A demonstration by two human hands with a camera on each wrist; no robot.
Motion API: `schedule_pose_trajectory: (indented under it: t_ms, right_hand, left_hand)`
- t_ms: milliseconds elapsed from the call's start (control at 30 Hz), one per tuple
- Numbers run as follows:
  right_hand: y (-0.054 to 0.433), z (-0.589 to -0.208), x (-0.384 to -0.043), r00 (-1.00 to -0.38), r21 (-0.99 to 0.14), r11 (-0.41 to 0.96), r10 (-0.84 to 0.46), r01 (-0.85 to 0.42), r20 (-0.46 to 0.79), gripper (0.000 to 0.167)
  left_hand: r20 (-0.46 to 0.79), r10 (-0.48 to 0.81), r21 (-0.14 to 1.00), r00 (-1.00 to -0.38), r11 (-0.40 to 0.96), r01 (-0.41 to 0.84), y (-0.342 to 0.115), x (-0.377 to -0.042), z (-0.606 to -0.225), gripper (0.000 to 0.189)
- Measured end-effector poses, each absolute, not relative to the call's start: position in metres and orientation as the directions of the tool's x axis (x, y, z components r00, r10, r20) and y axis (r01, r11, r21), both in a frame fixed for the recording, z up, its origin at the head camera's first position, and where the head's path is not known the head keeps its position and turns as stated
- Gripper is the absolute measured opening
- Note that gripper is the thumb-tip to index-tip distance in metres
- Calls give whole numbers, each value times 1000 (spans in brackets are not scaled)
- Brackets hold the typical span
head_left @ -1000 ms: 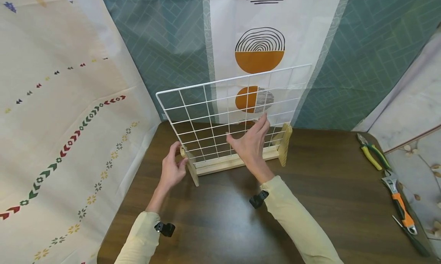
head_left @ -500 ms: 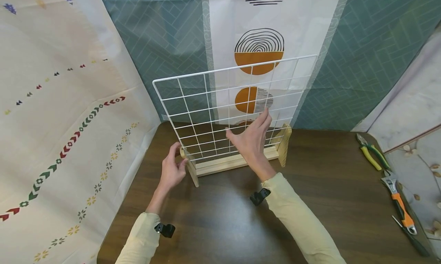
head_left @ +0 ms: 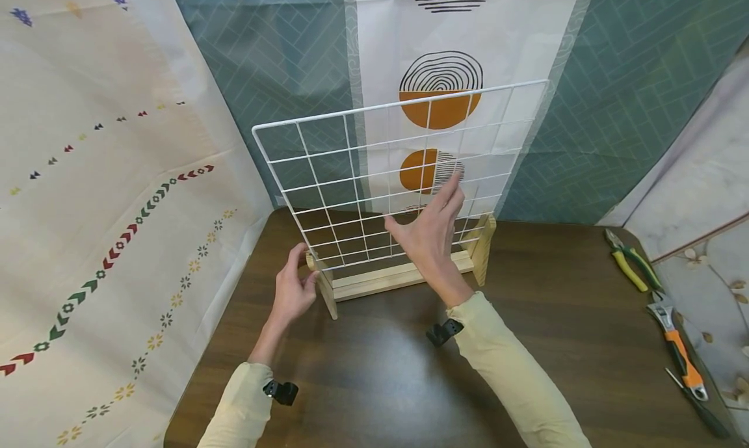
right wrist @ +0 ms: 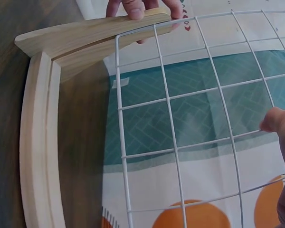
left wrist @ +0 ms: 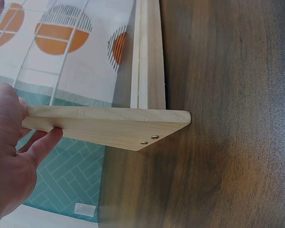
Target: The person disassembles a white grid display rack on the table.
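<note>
Wire grid [right wrist: 175,150] partly within wooden stand [head_left: 380,281]

The left hand [left wrist: 12,152] pinches one end of a pale wooden side board [left wrist: 104,126]. Two screw heads [left wrist: 154,137] show on its face. Behind it are a wooden bar [left wrist: 155,57], a white wire grid [left wrist: 65,52] and a patterned cloth [left wrist: 76,166]; the brown table [left wrist: 228,142] fills the right side.
</note>
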State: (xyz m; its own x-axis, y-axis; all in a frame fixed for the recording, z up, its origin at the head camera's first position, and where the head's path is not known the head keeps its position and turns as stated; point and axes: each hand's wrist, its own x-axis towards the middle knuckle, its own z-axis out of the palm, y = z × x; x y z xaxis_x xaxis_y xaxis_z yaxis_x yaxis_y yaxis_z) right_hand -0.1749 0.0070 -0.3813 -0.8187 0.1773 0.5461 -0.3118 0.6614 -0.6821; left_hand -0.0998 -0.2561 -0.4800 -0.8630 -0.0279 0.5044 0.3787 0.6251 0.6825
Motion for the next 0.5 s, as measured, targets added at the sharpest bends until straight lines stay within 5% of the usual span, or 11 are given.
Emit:
schedule_pose_trajectory:
  t_ms: [500]
  right_hand:
    - [14, -348, -172, -844, -697, 658, 173, -285, 508, 144]
  left_hand:
    - [517, -20, 656, -856, 652, 381, -257, -100, -483, 62]
